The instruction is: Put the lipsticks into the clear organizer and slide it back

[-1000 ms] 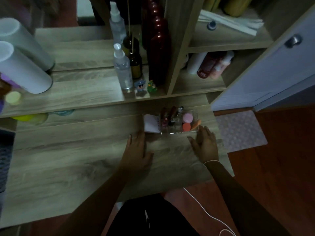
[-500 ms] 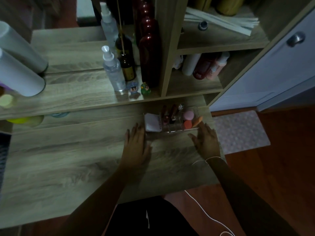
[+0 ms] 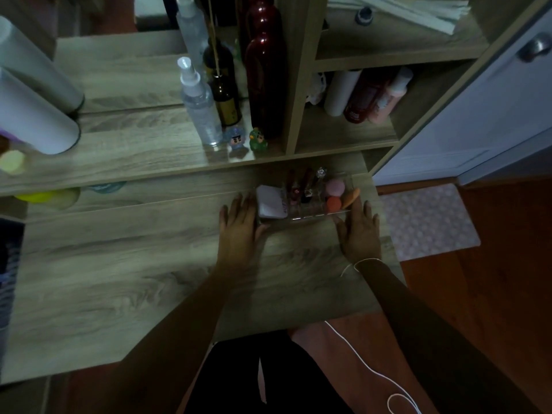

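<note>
Fingers of both hands lie flat and slightly spread, the left hand [image 3: 239,228] and right hand [image 3: 360,231] bracketing the clear organizer [image 3: 304,218] near the desk's [image 3: 119,279] back right corner. The lipsticks [image 3: 301,186] seem already slotted in, so the sliding step is in hand; next, an even two-handed push toward the back edge.

Bare forearms, no sleeves. Thin white cord [image 3: 363,260] looped round right wrist, trailing down. Black garment [image 3: 254,375] over lap.
</note>
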Demonstrator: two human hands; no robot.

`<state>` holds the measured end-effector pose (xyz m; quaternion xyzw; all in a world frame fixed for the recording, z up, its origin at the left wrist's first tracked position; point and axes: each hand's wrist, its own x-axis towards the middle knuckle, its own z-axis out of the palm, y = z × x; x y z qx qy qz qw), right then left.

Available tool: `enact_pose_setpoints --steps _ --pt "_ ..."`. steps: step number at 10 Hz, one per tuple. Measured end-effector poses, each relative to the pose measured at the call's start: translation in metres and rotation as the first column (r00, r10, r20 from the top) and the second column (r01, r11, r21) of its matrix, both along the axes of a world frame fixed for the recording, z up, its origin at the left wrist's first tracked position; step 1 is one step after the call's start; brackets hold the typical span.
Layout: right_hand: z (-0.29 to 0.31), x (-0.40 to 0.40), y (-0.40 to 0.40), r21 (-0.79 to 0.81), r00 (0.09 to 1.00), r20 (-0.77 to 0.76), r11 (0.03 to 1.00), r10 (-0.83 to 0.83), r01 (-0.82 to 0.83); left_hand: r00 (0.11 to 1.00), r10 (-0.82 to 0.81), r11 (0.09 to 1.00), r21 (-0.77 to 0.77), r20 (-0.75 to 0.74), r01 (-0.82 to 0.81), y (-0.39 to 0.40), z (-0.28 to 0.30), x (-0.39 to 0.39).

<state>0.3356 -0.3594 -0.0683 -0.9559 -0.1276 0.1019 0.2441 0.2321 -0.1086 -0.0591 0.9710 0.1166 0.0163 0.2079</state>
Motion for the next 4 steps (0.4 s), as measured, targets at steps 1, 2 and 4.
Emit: enact_pose_setpoints --steps 1,2,4 --pt "-0.003 -0.004 0.0 0.058 0.999 0.013 0.998 -0.037 0.036 1.0 0.03 0.999 -0.031 -0.007 -0.031 -0.003 -0.001 -0.004" --pt "-0.005 -0.022 0.003 0.039 0.992 0.031 0.992 -0.122 0.121 0.998 0.047 0.998 -0.051 -0.042 -0.049 -0.016 -0.006 -0.024" --pt "-0.029 -0.059 0.008 -0.159 0.987 0.113 0.978 -0.119 0.136 0.991 -0.021 1.0 0.002 -0.135 0.021 -0.03 -0.027 -0.048"
